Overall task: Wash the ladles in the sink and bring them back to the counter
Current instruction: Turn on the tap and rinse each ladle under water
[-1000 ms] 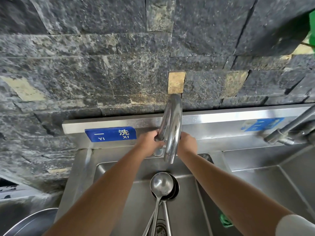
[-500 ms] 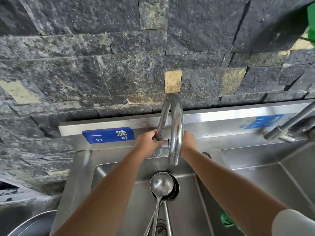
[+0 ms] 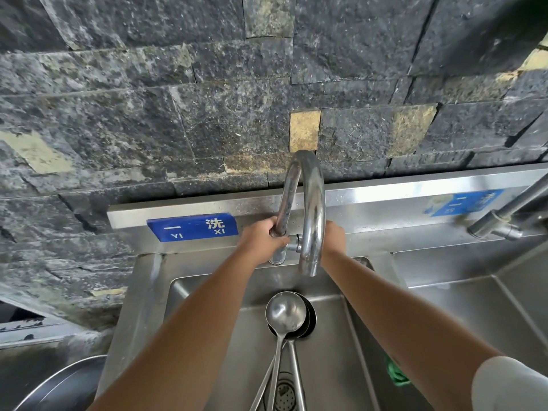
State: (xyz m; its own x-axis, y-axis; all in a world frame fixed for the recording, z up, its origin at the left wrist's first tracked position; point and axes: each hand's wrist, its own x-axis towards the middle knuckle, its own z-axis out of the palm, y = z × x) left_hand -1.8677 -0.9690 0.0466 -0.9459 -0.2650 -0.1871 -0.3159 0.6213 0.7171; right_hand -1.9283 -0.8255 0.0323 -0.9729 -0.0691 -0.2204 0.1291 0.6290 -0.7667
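Only one view here, the head cam, so we're looking down our own arms at the sink (image 3: pixel 207 307). Our left hand (image 3: pixel 262 241) is clenched around the upright pipe of the faucet (image 3: pixel 311 209), low down by the base. Our right hand (image 3: pixel 333 240) sits behind the spout, right about where the valve should be, but honestly we can't tell if it's gripping anything or just resting there.

The ladles (image 3: pixel 286 314) are stacked in the basin, bowls nested right under the spout mouth, handles running toward us over the drain (image 3: pixel 284 391). No water coming out that we can see.

Our guess at the step: getting the tap on. Best way is to keep the left hand steadying the pipe so the spout stays aimed at the bowls, and open the valve gently so it doesn't splash off those curved bowls.

Hard to see: the valve handle itself, how many ladles are in that stack, and the handle ends, cut off at the bottom edge. Something green (image 3: pixel 396 373) peeks past our right forearm, no idea what.
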